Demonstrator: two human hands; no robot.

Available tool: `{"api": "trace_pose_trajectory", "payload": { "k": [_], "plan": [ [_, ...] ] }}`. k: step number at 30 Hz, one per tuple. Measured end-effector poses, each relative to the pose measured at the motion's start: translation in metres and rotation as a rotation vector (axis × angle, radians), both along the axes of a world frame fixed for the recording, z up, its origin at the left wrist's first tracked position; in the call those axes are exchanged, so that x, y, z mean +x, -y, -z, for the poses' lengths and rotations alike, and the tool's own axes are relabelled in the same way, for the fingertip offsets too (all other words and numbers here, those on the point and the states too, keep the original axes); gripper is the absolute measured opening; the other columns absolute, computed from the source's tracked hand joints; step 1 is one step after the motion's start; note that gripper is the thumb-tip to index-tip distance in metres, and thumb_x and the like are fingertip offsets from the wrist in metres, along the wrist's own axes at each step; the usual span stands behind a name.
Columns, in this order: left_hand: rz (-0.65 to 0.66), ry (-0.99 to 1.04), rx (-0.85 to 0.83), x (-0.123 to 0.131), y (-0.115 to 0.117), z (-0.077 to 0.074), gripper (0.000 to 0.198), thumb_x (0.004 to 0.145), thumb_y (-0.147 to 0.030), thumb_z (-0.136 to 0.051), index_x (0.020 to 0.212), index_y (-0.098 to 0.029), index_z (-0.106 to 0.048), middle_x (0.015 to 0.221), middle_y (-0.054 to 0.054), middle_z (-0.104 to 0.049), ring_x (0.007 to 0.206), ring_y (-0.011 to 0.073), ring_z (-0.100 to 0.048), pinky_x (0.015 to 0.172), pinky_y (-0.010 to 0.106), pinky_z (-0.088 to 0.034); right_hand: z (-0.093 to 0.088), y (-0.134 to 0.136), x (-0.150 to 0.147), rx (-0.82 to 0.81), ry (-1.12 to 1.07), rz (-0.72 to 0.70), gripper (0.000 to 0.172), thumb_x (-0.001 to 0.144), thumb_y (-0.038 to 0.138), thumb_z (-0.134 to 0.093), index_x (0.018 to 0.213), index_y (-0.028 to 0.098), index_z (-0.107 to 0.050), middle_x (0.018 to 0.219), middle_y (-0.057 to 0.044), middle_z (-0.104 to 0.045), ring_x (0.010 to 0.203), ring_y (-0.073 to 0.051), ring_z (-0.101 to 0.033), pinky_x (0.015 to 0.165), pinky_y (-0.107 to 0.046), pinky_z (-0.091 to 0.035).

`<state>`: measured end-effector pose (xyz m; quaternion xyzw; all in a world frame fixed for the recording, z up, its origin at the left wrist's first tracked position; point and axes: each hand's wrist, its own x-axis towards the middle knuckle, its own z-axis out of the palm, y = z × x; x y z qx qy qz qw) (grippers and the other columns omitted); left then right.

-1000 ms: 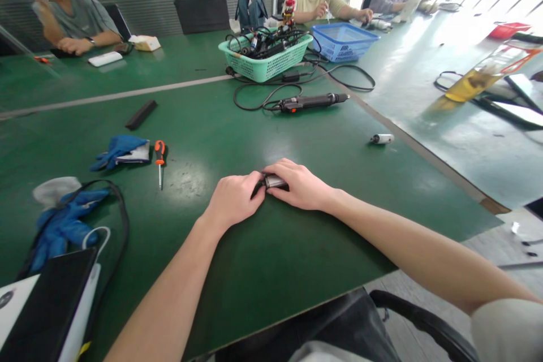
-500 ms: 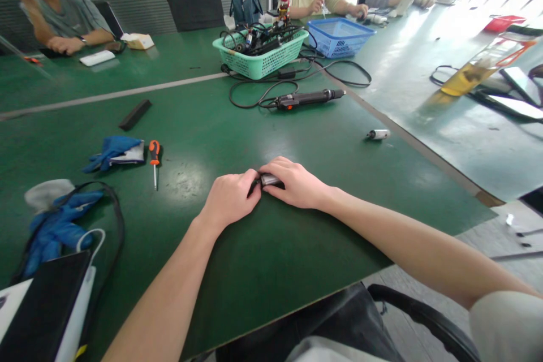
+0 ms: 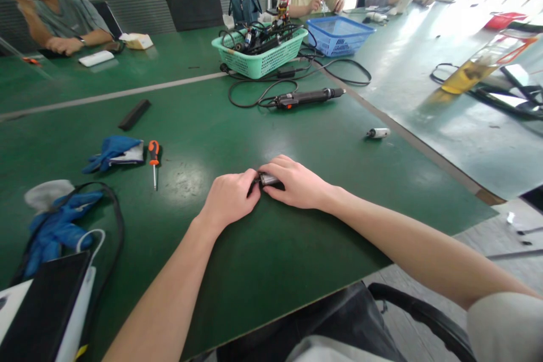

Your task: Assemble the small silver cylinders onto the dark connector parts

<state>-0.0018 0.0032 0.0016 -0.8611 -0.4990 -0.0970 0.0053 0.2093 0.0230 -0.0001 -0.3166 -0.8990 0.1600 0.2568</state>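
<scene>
The cylinder (image 3: pixel 268 180) lies low over the counter (image 3: pixel 275 271), its silver side showing between the two hands. The right hand (image 3: pixel 292 181) grasps it, while the left hand (image 3: pixel 231 198) pinches a dark piece (image 3: pixel 253 185) just beside its left end; whether the two are joined is hidden by the fingers. Good handling here probably means holding the cylinder firm in the right hand, lining the dark piece up straight with it, and using small, even finger movements, low enough that a slip only drops onto the counter. A screwdriver (image 3: pixel 154 155) lies left of the cylinder, a loose silver part (image 3: pixel 379 133) beyond it to the right, and a corded driver (image 3: pixel 307 99) farther beyond. No brand, label or writing can be read on any of these.
</scene>
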Motion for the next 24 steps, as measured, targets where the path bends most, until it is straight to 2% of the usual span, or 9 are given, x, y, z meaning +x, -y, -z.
{"api": "trace_pose_trajectory", "payload": {
  "k": [24],
  "plan": [
    [-0.053,-0.005,-0.003,0.0027,0.0016,-0.0024,0.016,0.092,-0.030,-0.047,0.093,-0.022,-0.061,0.079,0.003,-0.071,0.067,0.0200,-0.065,0.057,0.031,-0.034,0.0016,-0.0023,0.0021,0.020,0.042,0.004,0.029,0.093,0.024,-0.059,0.121,0.017,-0.060,0.108,-0.011,-0.067,0.105,-0.026,-0.059,0.093,-0.042,-0.051]
  ]
}}
